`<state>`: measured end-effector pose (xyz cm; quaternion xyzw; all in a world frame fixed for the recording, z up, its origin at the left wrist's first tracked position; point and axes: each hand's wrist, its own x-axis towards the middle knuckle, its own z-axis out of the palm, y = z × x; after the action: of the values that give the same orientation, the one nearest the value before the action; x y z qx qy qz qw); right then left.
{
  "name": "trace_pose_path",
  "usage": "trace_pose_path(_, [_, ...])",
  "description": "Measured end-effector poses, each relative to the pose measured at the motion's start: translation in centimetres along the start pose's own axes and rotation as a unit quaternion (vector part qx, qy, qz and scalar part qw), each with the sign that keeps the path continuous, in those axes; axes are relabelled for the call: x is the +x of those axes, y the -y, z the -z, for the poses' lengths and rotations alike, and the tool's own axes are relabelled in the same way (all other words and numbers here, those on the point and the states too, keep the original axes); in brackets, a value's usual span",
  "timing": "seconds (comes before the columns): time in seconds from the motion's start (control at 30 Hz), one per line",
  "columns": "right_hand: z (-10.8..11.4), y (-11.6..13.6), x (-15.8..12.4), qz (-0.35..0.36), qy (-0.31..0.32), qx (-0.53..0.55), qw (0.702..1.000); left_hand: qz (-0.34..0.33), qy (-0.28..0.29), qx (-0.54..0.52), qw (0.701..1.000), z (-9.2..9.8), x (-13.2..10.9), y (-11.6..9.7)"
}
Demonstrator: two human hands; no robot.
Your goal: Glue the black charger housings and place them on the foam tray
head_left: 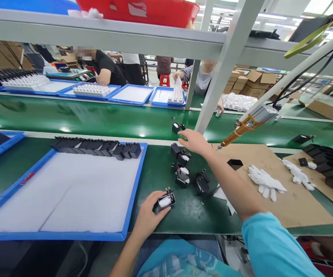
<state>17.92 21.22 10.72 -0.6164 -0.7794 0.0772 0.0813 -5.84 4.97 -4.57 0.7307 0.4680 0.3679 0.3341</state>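
Note:
Near the table's front edge, my left hand [150, 217] is closed around an open black power adapter housing [166, 201], with a white part inside and metal prongs sticking up at its far end. My right hand [194, 141] reaches out to the edge of the green belt, its fingers apart and nothing seen in them. Just beyond its fingertips, another black adapter [176, 127] with a white part lies on the belt. Between my hands are several more black adapters [182, 176], some showing white insides. One dark adapter [202, 184] lies below my right forearm.
A blue-rimmed tray [126, 209] on the left bears a row of black housings [97, 147]. At right, white gloves [266, 181] and a black housing [235, 164] lie on brown cardboard [299, 207]. An orange electric screwdriver [237, 132] hangs above. People sit across the belt [111, 119].

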Motion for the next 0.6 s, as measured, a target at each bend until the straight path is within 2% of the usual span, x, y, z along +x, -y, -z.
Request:
trace_pose_path(0.07, [-0.3, -0.2, 5.7, -0.035, 0.015, -0.032, 0.999, -0.014, 0.017, 0.011, 1.000, -0.2, 0.2, 0.3])
trace_pose_path(0.13, [-1.1, -0.2, 10.2, -0.066, 0.030, -0.055, 0.996, -0.029, 0.026, 0.025, 0.999, -0.3, 0.2, 0.3])
trace_pose_path(0.2, [-2.1, -0.1, 13.2, -0.092, 0.036, -0.072, 0.992, -0.046, 0.027, 0.039, 0.998, -0.3, 0.1, 0.3])
trace_pose_path(0.27, [-3.0, 0.1, 15.0, -0.110, 0.045, -0.081, 0.990, -0.057, 0.028, 0.050, 0.997, -0.4, 0.1, 0.3])
trace_pose_path(0.37, [-3.7, 0.6, 16.4, -0.106, 0.084, -0.081, 0.987, -0.064, 0.030, 0.053, 0.996, -0.3, 0.1, 0.2])
trace_pose_path(0.47, [-3.6, 1.5, 16.6, -0.051, 0.131, -0.068, 0.988, -0.055, 0.037, 0.042, 0.997, -0.2, 0.2, 0.1])
trace_pose_path(0.6, [-4.2, 3.6, 13.7, 0.080, 0.181, -0.039, 0.979, -0.036, 0.058, 0.021, 0.997, -0.1, 0.3, 0.0])
